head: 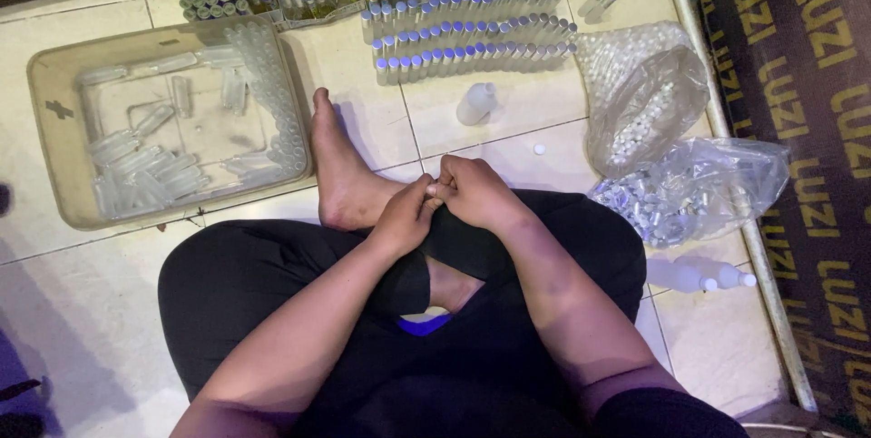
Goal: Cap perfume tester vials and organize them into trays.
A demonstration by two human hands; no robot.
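Your left hand (404, 216) and right hand (472, 191) meet over your knee, fingers (425, 187) pinched together; whatever they grip is too small and hidden to make out. Vial rows (472, 34) lie ahead on the floor (544, 157), a tub (54, 157) left, bags (671, 157) right.

You sit on a floor (508, 143) of pale square tiles with dark grout lines. Along its right edge runs a metal strip (726, 129), beyond it a dark patterned mat (807, 84). Light is dim, bluish.
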